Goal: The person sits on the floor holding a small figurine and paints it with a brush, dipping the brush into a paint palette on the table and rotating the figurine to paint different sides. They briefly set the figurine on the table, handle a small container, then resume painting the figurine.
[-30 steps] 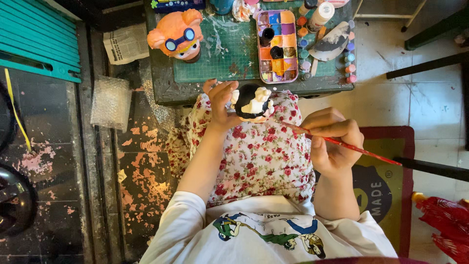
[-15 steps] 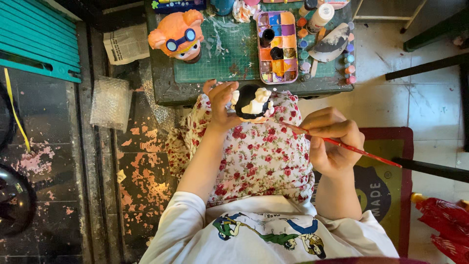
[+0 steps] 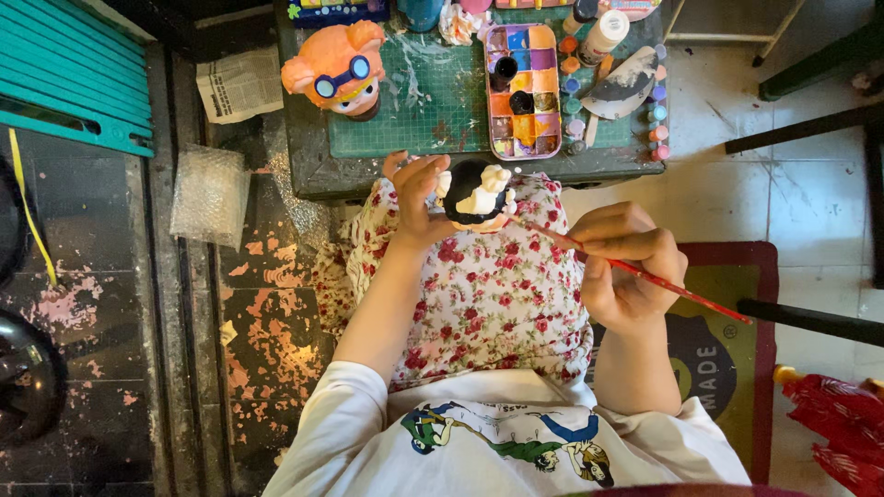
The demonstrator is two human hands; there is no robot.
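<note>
Left grip [image 3: 419, 198] cradles rounded glossy figurine [image 3: 476, 196].

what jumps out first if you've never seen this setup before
The black-and-cream figurine held in the left hand over a floral-print lap, with the right hand putting a thin red brush to it. Beyond that, an orange figurine stands on the green cutting mat, left of a paint palette.

We got soft, even daylight from above, colours vivid and focus sharp on the table [image 3: 313, 170]. Shadows stayed faint, the left floor [image 3: 92, 304] sat dimmer, and edges bent slightly.
</note>
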